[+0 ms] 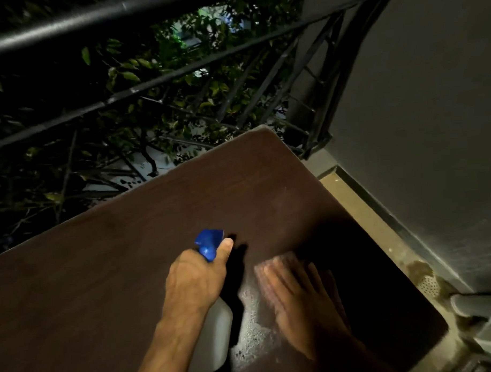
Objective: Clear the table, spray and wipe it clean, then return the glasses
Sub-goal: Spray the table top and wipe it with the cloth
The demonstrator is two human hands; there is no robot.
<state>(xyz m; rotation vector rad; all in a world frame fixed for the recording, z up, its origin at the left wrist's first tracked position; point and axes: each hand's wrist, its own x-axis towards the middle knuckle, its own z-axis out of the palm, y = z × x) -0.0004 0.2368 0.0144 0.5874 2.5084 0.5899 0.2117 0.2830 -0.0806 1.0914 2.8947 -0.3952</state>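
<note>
My left hand (196, 279) grips a white spray bottle (213, 337) around its neck, thumb beside the blue nozzle (210, 241), which points away over the dark brown table (130, 259). My right hand (301, 292) lies flat with fingers spread on a cloth (272, 264) pressed to the tabletop; both are motion-blurred. A patch of wet spray droplets (252, 324) glistens between the bottle and the right hand. No glasses show in the head view.
A black metal railing (151, 77) with leafy branches behind it borders the table's far edge. A grey wall (431, 123) stands to the right, with a strip of floor (379, 223) between it and the table. A grey chair part (477, 317) sits at lower right.
</note>
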